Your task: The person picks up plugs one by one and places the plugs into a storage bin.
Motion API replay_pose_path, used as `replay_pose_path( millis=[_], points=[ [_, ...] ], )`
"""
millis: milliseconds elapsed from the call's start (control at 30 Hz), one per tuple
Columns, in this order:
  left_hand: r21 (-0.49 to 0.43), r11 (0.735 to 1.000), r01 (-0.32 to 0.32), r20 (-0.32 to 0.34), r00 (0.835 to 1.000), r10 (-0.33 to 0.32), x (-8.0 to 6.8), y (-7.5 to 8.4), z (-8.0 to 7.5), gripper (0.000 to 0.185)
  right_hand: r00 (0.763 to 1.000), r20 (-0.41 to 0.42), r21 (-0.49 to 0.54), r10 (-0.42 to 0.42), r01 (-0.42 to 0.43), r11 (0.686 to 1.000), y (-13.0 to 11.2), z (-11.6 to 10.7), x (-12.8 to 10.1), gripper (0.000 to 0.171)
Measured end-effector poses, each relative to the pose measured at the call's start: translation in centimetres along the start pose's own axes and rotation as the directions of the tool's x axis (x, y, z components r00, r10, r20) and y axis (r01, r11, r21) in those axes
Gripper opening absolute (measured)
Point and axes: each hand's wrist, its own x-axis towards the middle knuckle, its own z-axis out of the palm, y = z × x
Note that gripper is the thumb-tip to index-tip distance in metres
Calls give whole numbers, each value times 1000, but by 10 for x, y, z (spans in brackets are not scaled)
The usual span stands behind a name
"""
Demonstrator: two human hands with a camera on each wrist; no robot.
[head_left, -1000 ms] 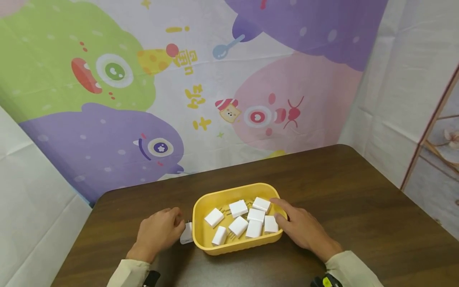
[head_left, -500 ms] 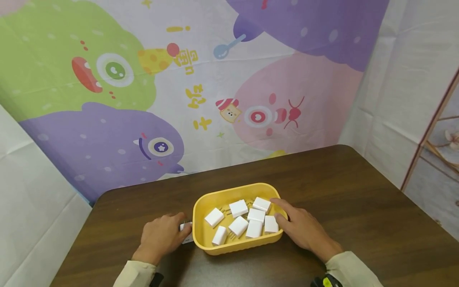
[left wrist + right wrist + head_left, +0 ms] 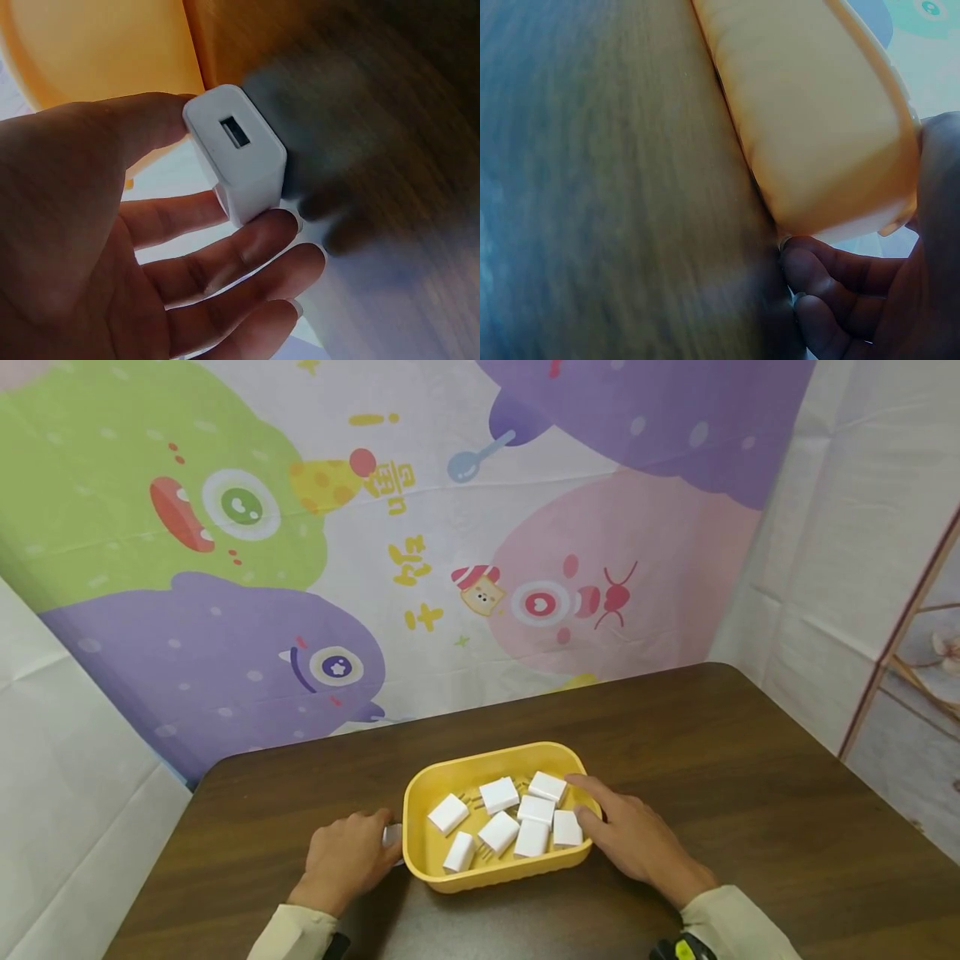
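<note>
My left hand [image 3: 348, 857] is at the left end of a yellow plastic basket [image 3: 491, 882]. Between its thumb and fingers it pinches a white USB charger plug [image 3: 244, 150], whose port faces the left wrist camera; in the head view the hand hides most of it. At the basket's other end, my right hand [image 3: 633, 831] grips the rim, thumb over the edge and fingers against the outside of the wall. Inside the basket lie several white charger plugs [image 3: 498, 833], some with metal prongs showing.
A dark wooden table [image 3: 660, 735] carries the basket. Behind it hangs a cartoon-printed cloth [image 3: 442, 543]. White panels [image 3: 810, 552] stand at the sides.
My left hand has moved slightly right and closed its thumb and fingers on the charger plug beside the basket. The right hand and basket have stayed put.
</note>
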Motion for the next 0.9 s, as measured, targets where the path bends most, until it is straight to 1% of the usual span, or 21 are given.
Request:
replay_pose_path(
  millis=[300,467,600,800,900],
  points=[
    [6,1000,-14,-16,1000,14,-2,3,1,31,1000,0,4,-3,3,1000,-1,-1,-1,45],
    [15,1000,-22,-22,1000,22,-5,4,2,33,1000,-2,5,-6,6,1000,0,0,0,45],
    [8,1000,-29,-32,999,30,-8,5,2,30,1000,0,1,-6,6,1000,0,1,1,45],
    [-10,997,-78,-58,995,78,-11,7,1,16,1000,6,9,-3,3,1000,0,0,0,45],
    [-11,996,-90,-63,994,89,-12,8,1,15,1000,7,8,-2,2,1000,0,0,0,45]
  ],
)
